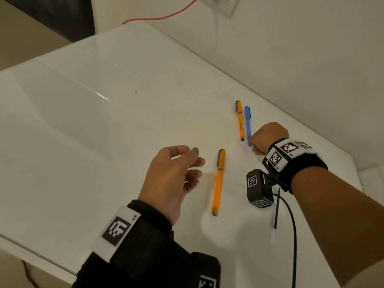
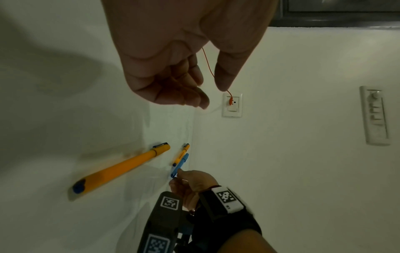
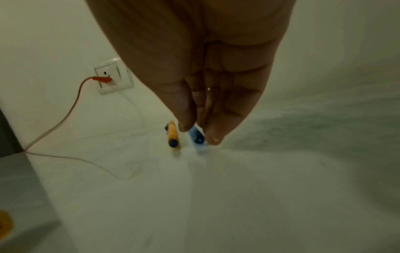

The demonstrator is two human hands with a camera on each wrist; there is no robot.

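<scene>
Looking down from the head view: right hand (image 1: 268, 138) reached to the near end of the blue pen (image 1: 248, 123). The pen lay flat on the table (image 1: 104, 142), just beside and roughly parallel to the far orange pen (image 1: 239, 119), caps pointing away. Judged the two were being laid as a row, with the tail end the handy place to square one pen against its neighbour. Left hand (image 1: 172, 179) hovered over the table, fingers loosely curled and grasping nothing. Near orange pen (image 1: 218, 183) lay just to its right, apart from the pair, likely next for the row. A thin blue refill (image 1: 276, 208) lay near the right wrist, untouched. Left wrist view: the left hand's fingers (image 2: 184, 95) hung relaxed and empty, thumb apart. Below them the near orange pen lay alone, and further off the right hand's fingertips met the blue pen's tail. Right wrist view: thumb (image 3: 186, 119) and a fingertip sat on either side of the blue pen's end, low at the table, a light pinch as far as the blur allowed. The far orange pen lay close alongside, a narrow gap between. A red cable (image 3: 71, 109) ran to the wall socket (image 3: 112, 78), well clear of the pens.
</scene>
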